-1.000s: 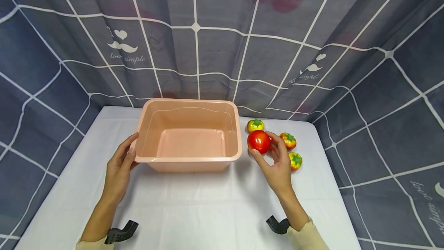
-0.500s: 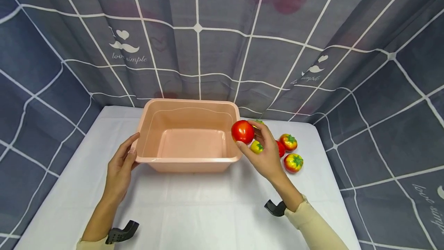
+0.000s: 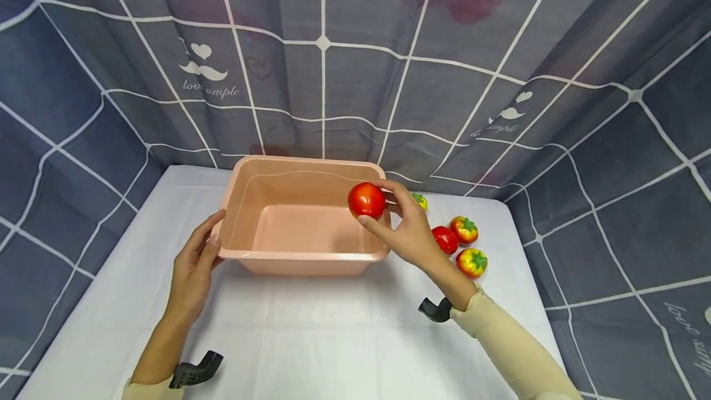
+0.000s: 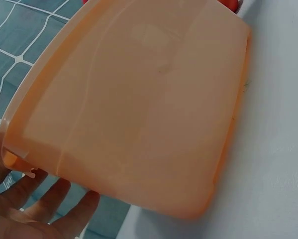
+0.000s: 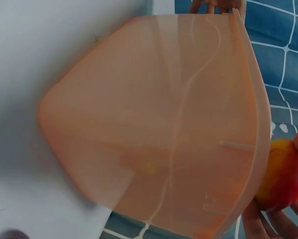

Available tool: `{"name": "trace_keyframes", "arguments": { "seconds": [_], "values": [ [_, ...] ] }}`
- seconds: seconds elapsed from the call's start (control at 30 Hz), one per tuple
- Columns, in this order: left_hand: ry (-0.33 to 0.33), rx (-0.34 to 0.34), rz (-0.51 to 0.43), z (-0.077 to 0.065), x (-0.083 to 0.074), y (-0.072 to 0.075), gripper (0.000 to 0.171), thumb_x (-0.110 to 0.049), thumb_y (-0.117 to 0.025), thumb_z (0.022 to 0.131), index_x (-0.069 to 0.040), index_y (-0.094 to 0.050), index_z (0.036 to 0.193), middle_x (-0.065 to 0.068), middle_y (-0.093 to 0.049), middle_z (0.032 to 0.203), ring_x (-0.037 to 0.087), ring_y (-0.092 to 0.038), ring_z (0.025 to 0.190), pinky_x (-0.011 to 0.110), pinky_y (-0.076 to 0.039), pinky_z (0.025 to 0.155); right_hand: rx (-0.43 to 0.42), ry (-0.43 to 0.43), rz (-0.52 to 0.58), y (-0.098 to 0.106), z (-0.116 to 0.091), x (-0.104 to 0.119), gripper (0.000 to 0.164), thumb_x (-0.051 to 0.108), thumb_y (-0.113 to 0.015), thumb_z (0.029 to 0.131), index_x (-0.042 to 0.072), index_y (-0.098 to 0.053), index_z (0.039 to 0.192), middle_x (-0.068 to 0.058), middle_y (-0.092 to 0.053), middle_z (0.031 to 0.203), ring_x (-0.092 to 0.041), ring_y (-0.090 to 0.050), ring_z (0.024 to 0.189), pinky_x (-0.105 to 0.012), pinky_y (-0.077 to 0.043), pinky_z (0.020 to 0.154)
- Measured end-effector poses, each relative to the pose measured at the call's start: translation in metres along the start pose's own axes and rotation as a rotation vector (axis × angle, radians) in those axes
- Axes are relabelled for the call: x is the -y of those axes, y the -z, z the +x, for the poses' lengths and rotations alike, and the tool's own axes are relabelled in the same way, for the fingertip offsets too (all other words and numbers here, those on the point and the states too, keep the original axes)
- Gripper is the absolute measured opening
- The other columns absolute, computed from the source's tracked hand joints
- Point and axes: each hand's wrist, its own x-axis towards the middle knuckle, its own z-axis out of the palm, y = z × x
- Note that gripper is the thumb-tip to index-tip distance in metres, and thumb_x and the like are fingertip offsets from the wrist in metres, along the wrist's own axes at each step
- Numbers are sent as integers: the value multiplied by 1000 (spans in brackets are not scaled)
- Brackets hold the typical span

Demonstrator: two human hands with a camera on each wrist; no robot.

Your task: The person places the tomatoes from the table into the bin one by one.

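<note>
A pink plastic basin [image 3: 302, 257] stands on the white cloth. My left hand [image 3: 191, 264] grips its left rim, thumb at the top edge; in the left wrist view the fingers [image 4: 81, 211] lie against the outer wall. My right hand [image 3: 410, 233] holds a glossy red tomato [image 3: 366, 200] between thumb and fingers, over the right end of the basin's opening. In the right wrist view this tomato [image 5: 283, 174] shows yellow and red beside the rim. The basin's visible floor holds nothing.
Right of the basin lie a red tomato [image 3: 445, 239] and two red-yellow tomatoes with green tops, one farther [image 3: 463, 229] and one nearer [image 3: 471, 263]. A yellowish tomato [image 3: 420, 202] is partly hidden behind my right hand. A grey checked curtain [image 3: 355, 79] encloses the table's back and sides.
My right hand has carried the red tomato leftward from among the other tomatoes to over the basin. My left hand has stayed on the rim, and the basin has kept its place.
</note>
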Motion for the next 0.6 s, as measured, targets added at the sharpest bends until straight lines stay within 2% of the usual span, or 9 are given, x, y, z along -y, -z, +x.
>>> {"name": "trace_keyframes", "arguments": {
  "seconds": [0.13,0.37,0.6],
  "values": [
    [-10,7,13,0,-1,0,48,-19,-45,117,-13,-46,164,5,-44,170,2,-59,136,10,-56,99,70,-17,12,-5,10,3,64,24,-90,89,23,-60,146,2,-65,143,-22,-68,128,-33,-60,109],
    [-14,9,38,0,-1,0,48,-20,-45,117,-14,-45,165,5,-44,170,1,-58,136,9,-55,99,161,-22,22,-13,26,5,63,28,-90,89,24,-61,145,4,-66,141,-21,-71,124,-42,-61,108],
    [-4,5,29,-2,-1,1,48,-19,-44,117,-14,-45,165,4,-45,169,1,-59,135,9,-56,100,206,39,-57,-18,44,13,65,32,-90,89,21,-61,146,7,-63,144,-22,-70,124,-40,-61,109]
  ]
}}
